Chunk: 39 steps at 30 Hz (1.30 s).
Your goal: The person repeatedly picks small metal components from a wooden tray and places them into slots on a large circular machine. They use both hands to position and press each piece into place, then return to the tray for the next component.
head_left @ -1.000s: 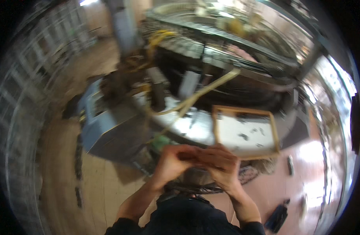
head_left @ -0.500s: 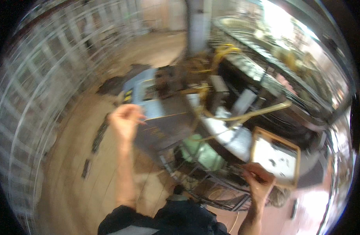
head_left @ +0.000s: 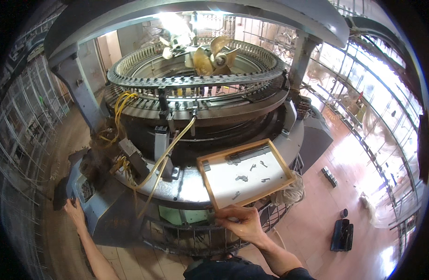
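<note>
Clock centred on the view, 12 at the far side; right hand (head_left: 241, 224) between 5 and 6, thumb and fingers pinched together, with what looks like a small grey piece (head_left: 211, 217) at the tips, exact shape too small to read; hand overlaps the near edge of the wooden tray (head_left: 223, 179), can't tell if it touches; tray sits just off centre at 5, tilted in view, pale wood frame round a white bottom; in it, loose dark metal bits (head_left: 242, 178) scattered mid-floor and a dark strip (head_left: 249, 154) along its far side; left hand (head_left: 75, 214) well apart at 8, fingers loosely curled and part open, can't tell if it holds anything; it's beside the blue-grey box (head_left: 97, 212), contact unclear; big round machine (head_left: 195, 84) fills 11 to 1, gold-bladed fan (head_left: 214, 58) at 12 above its ring; yellow cables (head_left: 123, 105) near 10, pale hose (head_left: 178, 139) running down from the ring toward 8; green plate (head_left: 191, 216) between 6 and 7, just left of the right hand; pale yarn bundle (head_left: 291, 192) at 4, by the tray's corner; black case (head_left: 341, 237) farther out at 4, on the pink floor (head_left: 307, 219).
</note>
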Available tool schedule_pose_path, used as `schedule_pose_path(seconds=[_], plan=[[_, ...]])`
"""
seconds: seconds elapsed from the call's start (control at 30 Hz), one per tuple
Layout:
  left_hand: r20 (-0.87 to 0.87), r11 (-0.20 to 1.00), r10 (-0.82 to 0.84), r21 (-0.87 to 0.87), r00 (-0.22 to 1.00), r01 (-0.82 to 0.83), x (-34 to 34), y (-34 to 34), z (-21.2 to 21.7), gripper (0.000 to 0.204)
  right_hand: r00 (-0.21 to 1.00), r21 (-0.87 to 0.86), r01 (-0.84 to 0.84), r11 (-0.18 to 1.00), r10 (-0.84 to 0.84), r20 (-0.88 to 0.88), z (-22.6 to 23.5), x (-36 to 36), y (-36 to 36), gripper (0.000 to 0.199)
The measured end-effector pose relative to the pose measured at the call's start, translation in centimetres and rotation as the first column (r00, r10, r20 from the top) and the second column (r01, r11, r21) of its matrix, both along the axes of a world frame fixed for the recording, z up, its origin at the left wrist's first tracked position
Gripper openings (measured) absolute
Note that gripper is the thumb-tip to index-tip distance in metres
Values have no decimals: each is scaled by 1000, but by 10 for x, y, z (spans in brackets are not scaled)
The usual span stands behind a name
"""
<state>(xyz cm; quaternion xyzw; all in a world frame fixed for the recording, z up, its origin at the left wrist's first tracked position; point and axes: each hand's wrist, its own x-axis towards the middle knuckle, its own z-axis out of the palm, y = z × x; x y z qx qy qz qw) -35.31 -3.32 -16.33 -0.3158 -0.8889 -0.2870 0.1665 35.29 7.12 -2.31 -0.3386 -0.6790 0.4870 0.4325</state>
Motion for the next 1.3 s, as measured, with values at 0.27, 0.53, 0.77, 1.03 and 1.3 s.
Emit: schedule_pose_path(seconds=[0.27,0.53,0.77,1.03,1.3], plan=[[-48,1000,-2,-28,999,1,6,-2,7,42,1000,17,1,1000,0,-16,-12,1,-2,15],[-35,999,-2,53,999,4,17,1,12,35,1000,34,24,999,-25,9,-17,4,-1,15],[-25,994,-23,105,999,26,11,1,9,38,999,25,36,999,-37,23,-18,1,0,16],[-99,991,26,130,995,-13,7,3,-4,40,999,28,24,999,-25,38,-8,4,0,15],[49,998,-30,58,998,27,16,-3,13,38,1000,33,2,999,-2,-4,-10,5,2,16]])
